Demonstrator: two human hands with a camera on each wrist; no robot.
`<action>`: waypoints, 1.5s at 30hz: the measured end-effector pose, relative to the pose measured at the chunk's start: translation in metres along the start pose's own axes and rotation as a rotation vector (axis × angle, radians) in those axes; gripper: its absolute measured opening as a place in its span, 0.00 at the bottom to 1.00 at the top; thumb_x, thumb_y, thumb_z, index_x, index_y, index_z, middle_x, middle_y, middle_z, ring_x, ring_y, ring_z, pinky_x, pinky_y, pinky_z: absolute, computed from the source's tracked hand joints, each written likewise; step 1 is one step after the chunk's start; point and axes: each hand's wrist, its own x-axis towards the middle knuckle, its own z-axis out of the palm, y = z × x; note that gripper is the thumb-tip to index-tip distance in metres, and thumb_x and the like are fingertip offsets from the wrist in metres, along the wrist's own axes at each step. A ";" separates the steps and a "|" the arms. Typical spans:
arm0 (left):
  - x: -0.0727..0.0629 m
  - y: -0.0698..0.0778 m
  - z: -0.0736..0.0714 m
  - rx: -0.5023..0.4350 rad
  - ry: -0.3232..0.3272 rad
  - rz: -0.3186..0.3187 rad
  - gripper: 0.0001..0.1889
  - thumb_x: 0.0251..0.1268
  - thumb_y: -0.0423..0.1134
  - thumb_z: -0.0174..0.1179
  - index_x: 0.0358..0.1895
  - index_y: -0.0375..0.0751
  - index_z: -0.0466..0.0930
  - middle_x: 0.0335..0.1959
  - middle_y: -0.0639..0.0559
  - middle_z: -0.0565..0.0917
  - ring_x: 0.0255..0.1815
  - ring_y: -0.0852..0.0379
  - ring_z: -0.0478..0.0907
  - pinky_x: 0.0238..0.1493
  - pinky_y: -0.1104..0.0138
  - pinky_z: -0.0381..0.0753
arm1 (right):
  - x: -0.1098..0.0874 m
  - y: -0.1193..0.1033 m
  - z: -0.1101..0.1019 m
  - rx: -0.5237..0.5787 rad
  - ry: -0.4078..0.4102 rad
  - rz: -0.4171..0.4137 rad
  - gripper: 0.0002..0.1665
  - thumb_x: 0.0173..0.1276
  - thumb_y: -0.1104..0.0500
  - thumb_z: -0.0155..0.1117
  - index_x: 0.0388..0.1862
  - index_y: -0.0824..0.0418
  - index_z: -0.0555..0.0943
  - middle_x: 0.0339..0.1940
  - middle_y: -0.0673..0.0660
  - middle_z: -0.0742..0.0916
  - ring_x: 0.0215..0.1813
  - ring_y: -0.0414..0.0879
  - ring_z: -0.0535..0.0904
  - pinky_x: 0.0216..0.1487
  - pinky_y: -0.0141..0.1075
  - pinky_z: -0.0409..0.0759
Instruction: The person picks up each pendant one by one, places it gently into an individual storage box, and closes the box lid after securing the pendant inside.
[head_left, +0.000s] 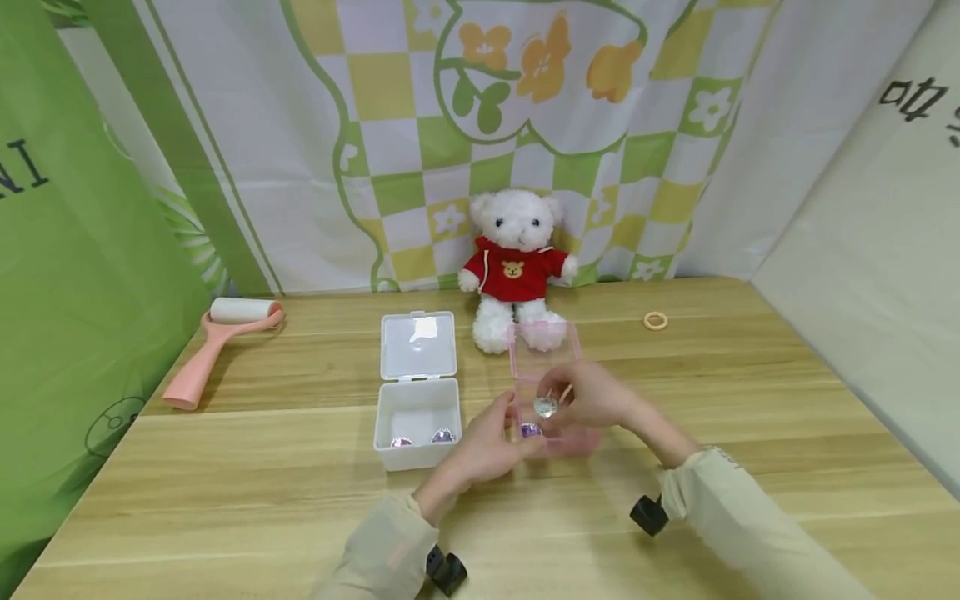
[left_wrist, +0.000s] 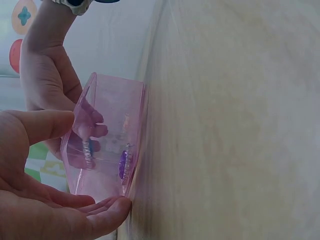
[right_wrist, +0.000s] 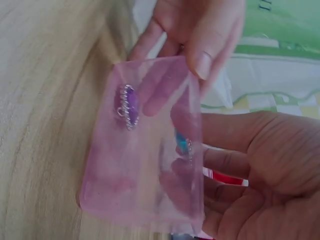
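Left hand [head_left: 489, 443] grips pink box [head_left: 575, 445]; right hand [head_left: 594, 395] pinches jewel [head_left: 546, 407] inside

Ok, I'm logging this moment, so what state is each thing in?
White box: open, two gems inside
Pink box: open, purple gem inside
Pale-blue gem: held
Left hand: grips the pink box
Right hand: pinches the pale-blue gem
Teddy bear: upright, dressed
Lint roller: lying on the table
Small ring: lying flat
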 end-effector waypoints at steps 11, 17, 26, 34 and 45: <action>-0.001 0.002 0.000 0.015 0.005 0.005 0.44 0.59 0.46 0.66 0.72 0.29 0.53 0.65 0.32 0.69 0.65 0.37 0.67 0.65 0.47 0.66 | 0.007 -0.010 0.014 -0.194 -0.065 0.047 0.10 0.45 0.71 0.72 0.27 0.65 0.80 0.25 0.55 0.82 0.29 0.43 0.76 0.31 0.33 0.78; 0.000 0.002 0.000 0.047 0.012 0.013 0.45 0.58 0.47 0.66 0.72 0.28 0.53 0.65 0.31 0.69 0.65 0.38 0.68 0.64 0.49 0.67 | 0.010 -0.014 0.020 -0.271 -0.064 0.119 0.10 0.45 0.72 0.72 0.24 0.64 0.79 0.23 0.53 0.81 0.28 0.45 0.75 0.31 0.34 0.78; 0.000 0.003 -0.002 0.043 0.012 0.000 0.45 0.56 0.46 0.65 0.73 0.30 0.53 0.66 0.33 0.68 0.66 0.37 0.66 0.65 0.47 0.65 | 0.010 -0.025 0.024 -0.397 0.001 0.172 0.09 0.44 0.76 0.66 0.20 0.65 0.77 0.17 0.54 0.78 0.23 0.46 0.74 0.26 0.34 0.76; -0.001 0.001 0.001 0.026 0.004 -0.006 0.44 0.56 0.46 0.65 0.73 0.30 0.53 0.66 0.32 0.68 0.66 0.37 0.66 0.65 0.47 0.65 | 0.002 -0.026 0.024 -0.334 0.008 0.182 0.09 0.45 0.75 0.68 0.27 0.68 0.80 0.24 0.57 0.83 0.29 0.49 0.78 0.34 0.39 0.81; -0.011 0.016 -0.008 0.131 -0.033 0.077 0.41 0.59 0.46 0.64 0.70 0.28 0.58 0.65 0.32 0.69 0.65 0.37 0.67 0.63 0.46 0.67 | -0.015 -0.033 0.017 -0.242 0.209 -0.009 0.10 0.55 0.71 0.67 0.38 0.70 0.81 0.32 0.62 0.84 0.37 0.54 0.80 0.37 0.43 0.81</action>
